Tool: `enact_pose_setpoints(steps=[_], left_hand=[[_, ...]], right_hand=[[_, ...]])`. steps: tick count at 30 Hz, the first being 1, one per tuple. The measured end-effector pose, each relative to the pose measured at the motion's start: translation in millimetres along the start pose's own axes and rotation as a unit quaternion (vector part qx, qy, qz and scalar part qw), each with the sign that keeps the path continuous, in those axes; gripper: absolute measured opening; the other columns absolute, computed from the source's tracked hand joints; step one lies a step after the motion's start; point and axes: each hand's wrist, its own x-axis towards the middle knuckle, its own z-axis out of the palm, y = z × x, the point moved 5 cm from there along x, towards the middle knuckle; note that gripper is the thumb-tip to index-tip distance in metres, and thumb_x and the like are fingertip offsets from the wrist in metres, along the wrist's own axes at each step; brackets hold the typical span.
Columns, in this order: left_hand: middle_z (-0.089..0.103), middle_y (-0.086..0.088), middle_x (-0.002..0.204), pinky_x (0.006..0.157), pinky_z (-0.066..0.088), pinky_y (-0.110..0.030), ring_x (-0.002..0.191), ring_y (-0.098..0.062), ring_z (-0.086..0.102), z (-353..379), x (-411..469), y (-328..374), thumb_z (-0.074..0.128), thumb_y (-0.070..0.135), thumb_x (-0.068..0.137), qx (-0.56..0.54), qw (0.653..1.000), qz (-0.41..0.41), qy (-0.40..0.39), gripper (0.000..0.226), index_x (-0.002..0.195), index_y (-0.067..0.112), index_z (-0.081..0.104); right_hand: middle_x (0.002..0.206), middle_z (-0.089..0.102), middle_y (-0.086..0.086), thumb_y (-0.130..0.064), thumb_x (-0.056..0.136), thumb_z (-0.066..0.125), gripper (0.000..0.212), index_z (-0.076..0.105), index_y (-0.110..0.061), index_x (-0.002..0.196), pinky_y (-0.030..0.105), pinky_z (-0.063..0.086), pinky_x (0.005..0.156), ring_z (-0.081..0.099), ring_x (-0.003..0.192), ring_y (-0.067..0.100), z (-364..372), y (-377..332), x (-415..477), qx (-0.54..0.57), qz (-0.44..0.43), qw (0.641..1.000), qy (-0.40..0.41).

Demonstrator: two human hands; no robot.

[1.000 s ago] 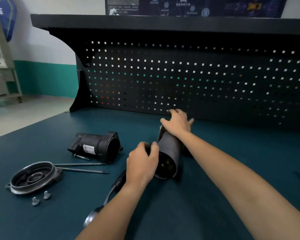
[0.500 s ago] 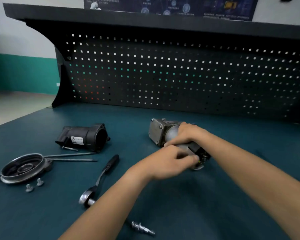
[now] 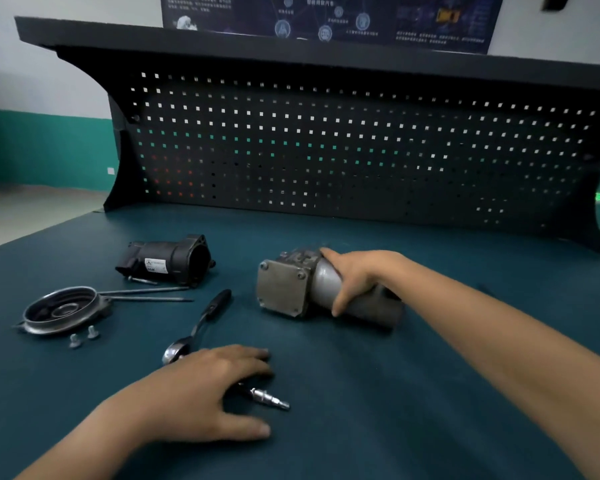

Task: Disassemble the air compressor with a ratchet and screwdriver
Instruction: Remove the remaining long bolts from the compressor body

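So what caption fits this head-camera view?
Right hand grips the grey metal compressor body; left hand rests by a silver fitting and chrome ratchet.

ratchet (image 3: pixel 196 327) left of compressor body (image 3: pixel 312 292) | motor housing (image 3: pixel 167 259) behind round cover (image 3: pixel 63 310)

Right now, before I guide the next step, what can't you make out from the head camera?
1. Head view: the right hand covers the middle of the compressor body.
2. Head view: the left hand hides part of the head of the ratchet and the near end of the metal bit; contact unclear.
3. Head view: the label on the black housing is too small to read.
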Motion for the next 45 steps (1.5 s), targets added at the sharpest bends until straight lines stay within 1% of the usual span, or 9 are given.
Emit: enact_pose_setpoints(steps=[6,12,17,23,30,33,37,41,45], left_hand=[[0.068,0.016,0.100,0.076,0.045,-0.009,0.087,0.003,0.063,-13.3,-24.0,13.0,0.018,0.054,0.096,0.069,0.980,0.094,0.162,0.059,0.089,0.027,0.069],[0.059,0.030,0.079,0.069,0.036,-0.002,0.078,0.008,0.054,-25.7,-45.7,0.2,0.045,0.033,0.090,-0.052,0.943,0.029,0.328,0.007,0.091,0.038,0.050],[0.064,0.020,0.069,0.058,0.044,-0.010,0.060,0.005,0.057,-50.5,-41.5,-10.4,0.042,0.014,0.096,-0.264,0.813,-0.044,0.517,0.018,0.085,0.027,0.046],[0.027,0.010,0.037,0.036,0.017,-0.010,0.031,-0.005,0.022,-64.6,-16.2,-31.6,0.025,0.028,0.100,-0.617,0.581,-0.095,0.522,0.035,0.070,0.019,0.040],[0.012,0.008,0.038,0.031,0.009,-0.011,0.032,-0.008,0.008,-86.6,-1.8,-14.4,0.027,0.047,0.097,-0.734,0.506,-0.051,0.450,0.046,0.061,0.019,0.037],[0.019,0.009,0.035,0.029,0.012,-0.008,0.030,-0.004,0.011,-99.9,11.4,4.7,0.029,0.049,0.096,-0.742,0.535,-0.034,0.404,0.047,0.061,0.019,0.037],[0.023,0.009,0.037,0.035,0.017,-0.009,0.030,-0.005,0.018,-95.5,33.6,51.5,0.036,0.046,0.090,-0.616,0.698,-0.005,0.365,0.039,0.066,0.014,0.038],[0.058,0.005,0.060,0.048,0.047,-0.019,0.055,-0.009,0.057,-88.8,33.8,59.6,0.041,0.054,0.071,-0.564,0.755,0.009,0.334,0.040,0.082,0.018,0.054],[0.063,0.003,0.077,0.056,0.049,-0.017,0.062,0.003,0.061,-65.7,-3.9,7.4,0.044,0.026,0.095,-0.486,0.739,-0.135,0.448,0.018,0.086,0.019,0.059]], right_hand=[[0.145,0.036,0.003,-0.036,0.064,0.081,0.121,-0.009,-0.038,0.145,0.041,0.040,0.101,0.041,0.126,0.027,8.4,-4.5,-21.2,-0.009,-0.072,0.997,0.013],[0.153,0.023,-0.002,-0.037,0.063,0.081,0.115,0.004,-0.026,0.149,0.028,0.029,0.108,0.029,0.136,0.019,11.4,15.7,-26.3,0.059,-0.085,0.993,0.056],[0.153,0.021,0.002,-0.034,0.067,0.078,0.110,0.006,-0.020,0.149,0.038,0.024,0.113,0.024,0.139,0.021,10.1,36.2,-19.2,0.069,-0.027,0.995,0.068],[0.153,0.017,0.001,-0.025,0.080,0.060,0.088,0.007,-0.017,0.149,0.045,0.014,0.114,0.014,0.141,0.020,26.1,2.3,-48.0,0.106,-0.050,0.958,0.263],[0.121,0.056,0.011,-0.022,0.081,0.064,0.044,0.058,-0.003,0.120,0.033,0.036,0.105,0.049,0.118,0.026,26.8,-57.3,-105.0,0.226,-0.147,0.821,0.503],[0.125,0.056,0.001,-0.048,0.075,0.062,0.063,0.050,-0.018,0.130,0.027,0.040,0.099,0.054,0.112,0.016,28.3,-91.5,-118.6,0.309,-0.230,0.839,0.384],[0.084,0.065,0.001,-0.047,0.075,0.062,0.031,0.055,-0.020,0.089,0.032,0.047,0.064,0.061,0.073,0.016,44.9,-128.2,-129.1,0.369,-0.241,0.836,0.328],[0.063,0.059,-0.003,-0.005,0.086,0.056,0.020,0.055,-0.015,0.069,0.030,0.046,0.061,0.053,0.059,0.006,43.7,-109.7,-128.7,0.588,-0.172,0.725,0.314],[0.064,0.069,-0.001,0.006,0.091,0.040,0.026,0.055,-0.011,0.077,0.019,0.054,0.058,0.067,0.058,0.014,35.3,-92.6,-127.3,0.824,-0.155,0.501,0.215]])
